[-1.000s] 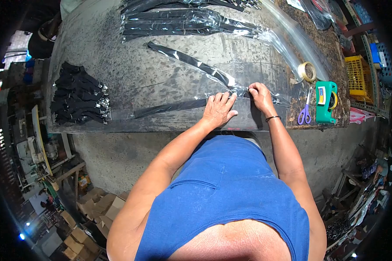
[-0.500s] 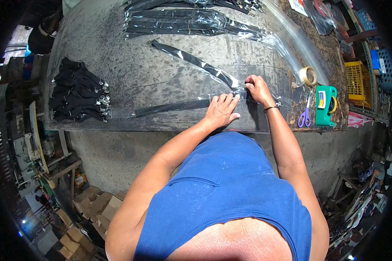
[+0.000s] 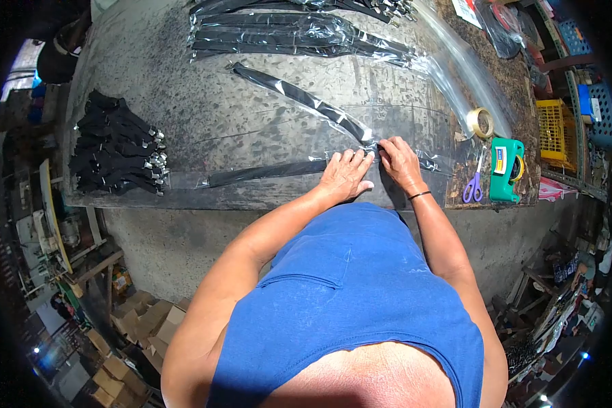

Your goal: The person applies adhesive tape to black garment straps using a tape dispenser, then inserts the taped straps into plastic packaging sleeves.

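A black strap in a clear plastic sleeve (image 3: 268, 172) lies along the front of the table. My left hand (image 3: 347, 175) rests on its right part, palm down, fingers stretched out. Beside those fingertips is my right hand (image 3: 401, 165), its fingers bent and drawn together at the plastic; whatever they pinch is hidden. A second sleeved black strap (image 3: 306, 98) slants across the table, its near end close to both hands. The first sleeve's right end (image 3: 432, 162) shows beyond my right hand.
Black straps with metal clips (image 3: 115, 146) are piled at left. Sleeved straps (image 3: 272, 34) and long clear sleeves (image 3: 466, 68) lie at the back. At right are a tape roll (image 3: 481, 122), purple-handled scissors (image 3: 473, 187) and a green tape dispenser (image 3: 507, 170). A yellow crate (image 3: 556, 132) stands beyond the table.
My right hand has come down and slightly left, from a raised pinch to the plastic beside my left fingertips. My left hand stays in nearly the same place.
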Motion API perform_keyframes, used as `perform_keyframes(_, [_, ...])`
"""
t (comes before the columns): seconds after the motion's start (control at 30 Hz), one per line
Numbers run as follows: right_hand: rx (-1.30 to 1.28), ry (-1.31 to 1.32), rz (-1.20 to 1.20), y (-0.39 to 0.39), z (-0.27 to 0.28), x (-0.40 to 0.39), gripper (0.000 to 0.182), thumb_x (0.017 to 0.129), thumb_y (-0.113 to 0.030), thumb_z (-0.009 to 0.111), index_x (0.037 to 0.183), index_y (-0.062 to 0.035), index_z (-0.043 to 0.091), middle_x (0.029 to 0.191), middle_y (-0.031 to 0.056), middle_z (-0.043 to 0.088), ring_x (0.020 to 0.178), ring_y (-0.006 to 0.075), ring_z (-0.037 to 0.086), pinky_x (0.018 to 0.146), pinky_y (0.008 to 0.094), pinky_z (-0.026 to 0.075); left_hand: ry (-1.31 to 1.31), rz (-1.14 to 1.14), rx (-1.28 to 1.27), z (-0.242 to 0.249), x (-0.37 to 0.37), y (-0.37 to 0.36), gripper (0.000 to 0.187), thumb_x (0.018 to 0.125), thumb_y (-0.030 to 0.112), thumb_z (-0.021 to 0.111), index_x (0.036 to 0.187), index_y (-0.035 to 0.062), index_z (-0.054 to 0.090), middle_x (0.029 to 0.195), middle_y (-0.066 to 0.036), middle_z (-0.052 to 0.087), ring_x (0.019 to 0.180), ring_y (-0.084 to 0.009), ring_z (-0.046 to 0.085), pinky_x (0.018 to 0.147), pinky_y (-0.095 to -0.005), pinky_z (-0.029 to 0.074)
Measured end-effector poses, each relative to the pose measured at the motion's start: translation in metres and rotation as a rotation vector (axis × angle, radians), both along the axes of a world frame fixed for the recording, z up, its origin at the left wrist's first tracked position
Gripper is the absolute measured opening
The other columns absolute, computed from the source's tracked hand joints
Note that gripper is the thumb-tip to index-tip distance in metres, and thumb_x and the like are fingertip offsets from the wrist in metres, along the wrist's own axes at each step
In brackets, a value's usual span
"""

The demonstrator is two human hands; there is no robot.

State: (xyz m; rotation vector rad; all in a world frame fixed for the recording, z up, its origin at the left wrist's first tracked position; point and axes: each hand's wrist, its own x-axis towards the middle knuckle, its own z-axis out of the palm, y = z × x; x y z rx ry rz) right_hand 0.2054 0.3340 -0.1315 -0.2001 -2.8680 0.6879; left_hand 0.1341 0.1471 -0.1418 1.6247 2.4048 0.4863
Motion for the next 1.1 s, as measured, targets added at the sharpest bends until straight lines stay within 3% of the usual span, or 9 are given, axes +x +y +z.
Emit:
perform_keyframes(0.33, [0.097, 0.021, 0.089, 0.007, -0.013, -0.004, 0.020, 0.077, -0.007, 0.065, 0.096, -0.0078, 0.060, 0.089, 0.0092, 0.056, 0.084, 0.0297, 0.060, 0.072, 0.0400, 0.051, 0.019, 0.012, 0.029, -0.002, 0.001, 0.000, 0.072, 0.081, 0.051, 0.061, 0.136, 0.0076, 0.045, 0.123, -0.013, 0.050, 0.104, -0.0286, 0.047, 0.083, -0.0407, 0.038])
perform_keyframes(0.6, [-0.091, 0.050, -0.051, 0.010, 0.001, 0.018, 0.023, 0.074, -0.005, 0.062, 0.097, -0.0061, 0.060, 0.092, 0.0132, 0.057, 0.088, 0.0331, 0.058, 0.075, 0.0417, 0.050, 0.018, 0.024, 0.029, 0.002, 0.001, 0.005, 0.073, 0.079, 0.052, 0.063, 0.135, 0.0089, 0.047, 0.116, -0.010, 0.051, 0.102, -0.0282, 0.048, 0.081, -0.0419, 0.040])
perform_keyframes(0.7, [-0.050, 0.129, -0.142, 0.004, -0.013, 0.032, 0.009, 0.081, -0.015, 0.067, 0.088, -0.0089, 0.065, 0.082, 0.0103, 0.062, 0.080, 0.0292, 0.061, 0.070, 0.0404, 0.050, 0.050, 0.012, 0.039, 0.000, 0.003, 0.006, 0.075, 0.076, 0.052, 0.066, 0.136, 0.0102, 0.047, 0.117, -0.010, 0.050, 0.104, -0.0293, 0.047, 0.082, -0.0429, 0.040])
perform_keyframes(0.8, [-0.084, 0.156, -0.166, -0.005, 0.001, 0.040, 0.012, 0.083, -0.019, 0.068, 0.083, -0.0079, 0.065, 0.080, 0.0095, 0.062, 0.076, 0.0295, 0.062, 0.064, 0.0399, 0.049, 0.041, 0.001, -0.029, 0.003, 0.004, 0.007, 0.076, 0.076, 0.051, 0.067, 0.137, 0.0104, 0.046, 0.121, -0.011, 0.049, 0.106, -0.0301, 0.046, 0.084, -0.0440, 0.040])
perform_keyframes(0.97, [-0.250, 0.233, -0.476, 0.020, 0.041, 0.078, 0.010, 0.086, -0.014, 0.064, 0.090, -0.0055, 0.068, 0.084, 0.0122, 0.064, 0.076, 0.0300, 0.062, 0.069, 0.0372, 0.050, 0.022, 0.009, -0.049, 0.005, 0.005, 0.005, 0.073, 0.079, 0.047, 0.066, 0.138, 0.0107, 0.044, 0.121, -0.012, 0.048, 0.106, -0.0319, 0.046, 0.086, -0.0450, 0.040])
perform_keyframes(1.07, [-0.268, 0.366, -0.782, 0.068, 0.060, 0.126, 0.012, 0.088, -0.013, 0.063, 0.094, -0.0041, 0.069, 0.087, 0.0103, 0.066, 0.078, 0.0224, 0.064, 0.071, 0.0330, 0.050, 0.016, -0.013, -0.066, 0.008, 0.003, 0.009, 0.073, 0.078, 0.046, 0.068, 0.138, 0.0101, 0.044, 0.122, -0.014, 0.050, 0.106, -0.0339, 0.048, 0.086, -0.0462, 0.041])
perform_keyframes(1.1, [-0.167, 0.377, -0.904, 0.082, 0.082, 0.143, 0.014, 0.088, -0.014, 0.064, 0.096, -0.0034, 0.069, 0.089, 0.0101, 0.067, 0.078, 0.0207, 0.063, 0.072, 0.0323, 0.050, 0.025, -0.016, -0.066, 0.008, 0.003, 0.010, 0.074, 0.078, 0.046, 0.068, 0.138, 0.0099, 0.044, 0.123, -0.014, 0.050, 0.107, -0.0341, 0.048, 0.086, -0.0464, 0.041])
